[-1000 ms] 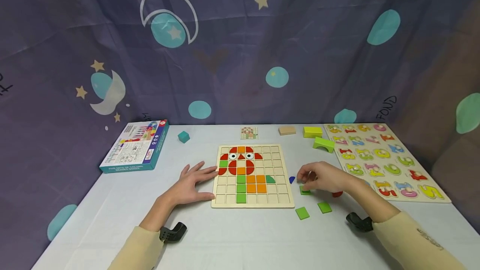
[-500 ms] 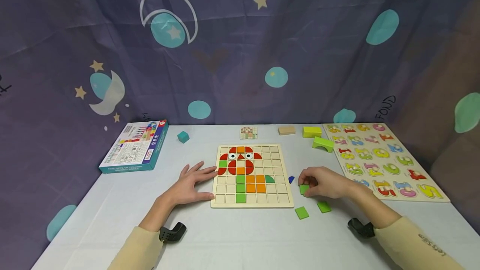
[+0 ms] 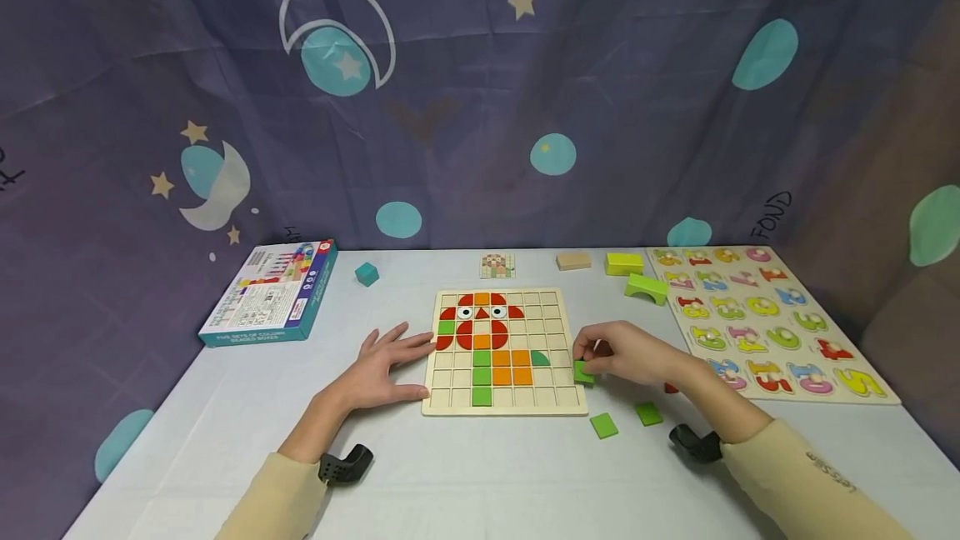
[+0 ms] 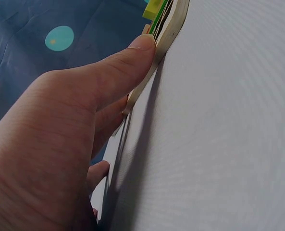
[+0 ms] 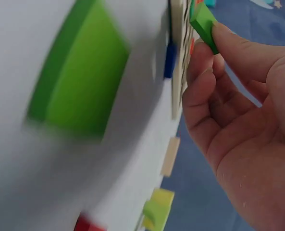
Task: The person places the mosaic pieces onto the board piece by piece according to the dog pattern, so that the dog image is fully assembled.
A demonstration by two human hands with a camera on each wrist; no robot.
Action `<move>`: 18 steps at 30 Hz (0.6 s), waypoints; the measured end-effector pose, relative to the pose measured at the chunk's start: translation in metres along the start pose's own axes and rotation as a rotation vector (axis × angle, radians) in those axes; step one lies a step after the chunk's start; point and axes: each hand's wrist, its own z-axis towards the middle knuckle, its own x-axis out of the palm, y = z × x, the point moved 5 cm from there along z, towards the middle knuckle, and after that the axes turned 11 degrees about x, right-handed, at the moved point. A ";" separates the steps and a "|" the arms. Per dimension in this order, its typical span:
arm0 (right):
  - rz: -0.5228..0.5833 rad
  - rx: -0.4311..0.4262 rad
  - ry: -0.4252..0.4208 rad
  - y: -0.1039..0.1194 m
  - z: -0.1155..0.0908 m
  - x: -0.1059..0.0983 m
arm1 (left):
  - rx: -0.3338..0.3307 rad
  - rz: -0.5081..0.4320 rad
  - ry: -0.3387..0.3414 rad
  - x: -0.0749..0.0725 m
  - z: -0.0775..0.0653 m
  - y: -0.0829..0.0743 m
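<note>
In the head view a wooden grid board point(image 3: 557, 398) carries red, orange and green tiles forming a bird-like picture. My left hand point(image 3: 378, 372) lies spread at its left edge, fingers straight; the left wrist view has the thumb point(image 4: 128, 60) against the board's rim. Just off the board's right edge, my right hand point(image 3: 630, 352) pinches a green square tile point(image 5: 204, 28) between thumb and fingers, above the table. Two more green square tiles, one nearer point(image 3: 603, 426) and one farther right point(image 3: 648, 414), lie below that hand. A blue piece point(image 5: 169, 61) shows beside the board in the right wrist view.
A number puzzle board point(image 3: 780, 332) fills the right side. Behind stand a yellow block point(image 3: 625, 264), a green arch block point(image 3: 647, 288), a wooden block point(image 3: 573, 261) and a small picture card point(image 3: 498, 266). At left are a box point(image 3: 270, 294) and a teal cube point(image 3: 367, 274).
My right hand has taken hold of the green tile from the table and carried it left to the board's right edge. The left hand stays in place.
</note>
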 end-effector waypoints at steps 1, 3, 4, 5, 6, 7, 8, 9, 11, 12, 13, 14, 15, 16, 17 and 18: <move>0.006 -0.009 0.002 0.003 0.003 0.002 | -0.004 0.000 0.003 0.000 0.000 0.000; 0.012 -0.031 0.004 0.009 0.007 0.005 | -0.010 0.000 0.008 0.000 0.000 0.001; 0.012 -0.039 0.002 0.011 0.009 0.006 | -0.014 -0.001 0.010 0.000 0.000 0.001; 0.014 -0.045 0.003 0.014 0.011 0.008 | -0.016 0.001 0.010 0.001 0.000 0.001; 0.015 -0.052 0.003 0.016 0.013 0.010 | -0.015 0.001 0.010 0.001 0.000 0.001; 0.016 -0.057 0.005 0.018 0.015 0.012 | -0.017 0.002 0.010 0.001 0.000 0.001; 0.015 -0.058 0.008 0.019 0.017 0.013 | -0.015 0.002 0.009 0.001 0.000 0.001; 0.012 -0.060 0.010 0.021 0.019 0.015 | -0.015 0.003 0.009 0.001 0.000 0.001; 0.005 -0.065 0.017 0.024 0.023 0.019 | -0.013 0.003 0.009 0.000 0.001 0.001; -0.003 -0.068 0.017 0.025 0.024 0.021 | -0.014 0.001 0.010 0.000 0.001 0.001; -0.009 -0.070 0.018 0.027 0.026 0.022 | -0.014 0.000 0.010 0.000 0.001 0.001; -0.015 -0.077 0.016 0.028 0.027 0.024 | -0.015 -0.003 0.010 0.000 0.001 0.000; -0.021 -0.079 0.014 0.029 0.028 0.025 | -0.017 -0.004 0.011 0.000 0.001 0.001; -0.026 -0.079 0.011 0.030 0.029 0.026 | -0.018 -0.005 0.012 0.000 0.001 0.001; -0.029 -0.082 0.010 0.031 0.030 0.027 | -0.019 -0.005 0.011 0.000 0.001 0.001; -0.034 -0.089 0.009 0.032 0.030 0.028 | -0.021 -0.006 0.013 0.000 0.000 0.001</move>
